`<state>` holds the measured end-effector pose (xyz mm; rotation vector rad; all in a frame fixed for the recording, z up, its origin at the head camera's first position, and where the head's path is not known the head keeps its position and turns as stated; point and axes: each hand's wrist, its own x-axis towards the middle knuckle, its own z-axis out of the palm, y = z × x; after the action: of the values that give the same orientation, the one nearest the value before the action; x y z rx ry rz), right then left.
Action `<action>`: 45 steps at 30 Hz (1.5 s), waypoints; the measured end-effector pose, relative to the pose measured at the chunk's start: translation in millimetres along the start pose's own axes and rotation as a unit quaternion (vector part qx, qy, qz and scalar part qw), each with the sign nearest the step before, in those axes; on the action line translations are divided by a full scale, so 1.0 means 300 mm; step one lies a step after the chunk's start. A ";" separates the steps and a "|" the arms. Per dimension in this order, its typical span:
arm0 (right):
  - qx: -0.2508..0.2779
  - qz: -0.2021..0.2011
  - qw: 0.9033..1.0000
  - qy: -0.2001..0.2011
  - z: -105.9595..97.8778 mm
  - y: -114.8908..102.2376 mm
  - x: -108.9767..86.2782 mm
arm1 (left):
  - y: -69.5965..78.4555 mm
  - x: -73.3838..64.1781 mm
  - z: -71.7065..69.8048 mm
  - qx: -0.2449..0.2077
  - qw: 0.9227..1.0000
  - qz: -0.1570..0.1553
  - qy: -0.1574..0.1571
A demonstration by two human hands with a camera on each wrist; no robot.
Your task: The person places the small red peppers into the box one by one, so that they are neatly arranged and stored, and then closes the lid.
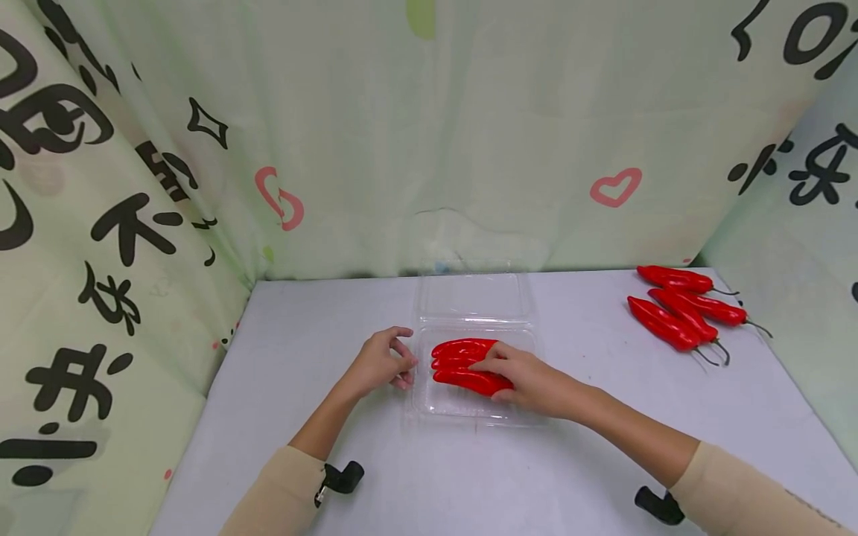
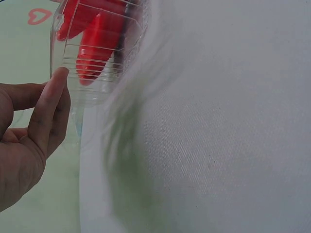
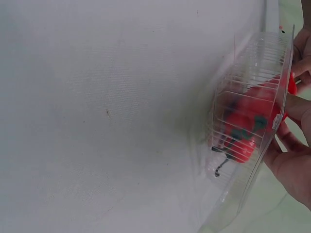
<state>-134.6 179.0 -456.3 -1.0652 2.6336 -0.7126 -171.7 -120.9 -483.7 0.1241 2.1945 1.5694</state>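
Note:
A clear plastic clamshell box (image 1: 484, 409) lies opened on the table, its lid (image 1: 474, 296) folded back toward the curtain. Three red peppers (image 1: 462, 348) show side by side inside, their right ends covered by my right hand (image 1: 536, 381). That hand reaches in from the right, thumb and fingers gripping the nearest pepper (image 1: 469, 380). Green stem caps (image 3: 260, 121) show through the box wall in the right wrist view. At the box's left edge is my left hand (image 1: 383, 362), fingers loosely bent; a fingertip (image 2: 60, 74) appears to touch the plastic rim in the left wrist view.
Several more red peppers (image 1: 677, 318) with dark stems lie in a loose pile at the table's far right corner. A white cloth covers the table (image 1: 590, 447). Printed pale curtains (image 1: 496, 149) stand along the back and both sides.

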 end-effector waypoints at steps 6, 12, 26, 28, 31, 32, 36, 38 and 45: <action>-0.013 -0.004 1.000 -0.006 0.007 -0.001 0.001 | 0.008 -0.006 0.002 0.006 1.000 0.001 0.001; -0.033 -0.001 0.999 -0.010 0.016 0.000 0.002 | 0.013 -0.009 0.003 0.008 1.000 -0.003 0.000; -0.062 0.013 0.998 0.000 0.034 -0.003 0.004 | 0.006 -0.004 0.005 0.005 1.000 0.000 -0.002; -0.068 0.009 0.998 0.005 0.041 0.000 0.004 | 0.004 -0.003 0.004 0.007 1.000 0.000 -0.002; -0.084 -0.001 0.996 0.019 0.047 0.001 0.003 | 0.003 -0.001 0.003 0.014 1.000 0.000 -0.001; -0.091 -0.006 0.996 0.023 0.049 0.000 0.002 | 0.003 -0.001 0.003 0.016 1.000 0.001 -0.001; -0.112 -0.015 0.993 0.039 0.054 -0.003 -0.002 | 0.002 0.001 0.002 0.024 1.000 0.000 -0.001; -0.113 -0.013 0.993 0.043 0.058 -0.004 -0.002 | 0.002 0.001 0.003 0.024 1.000 -0.002 -0.001; -0.111 0.004 0.993 0.045 0.074 -0.005 0.001 | 0.003 0.002 0.005 0.024 1.000 -0.006 0.000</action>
<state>-125.8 170.0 -474.7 -1.1001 2.8463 -0.4858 -171.9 -119.1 -483.6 0.1241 2.2296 1.5108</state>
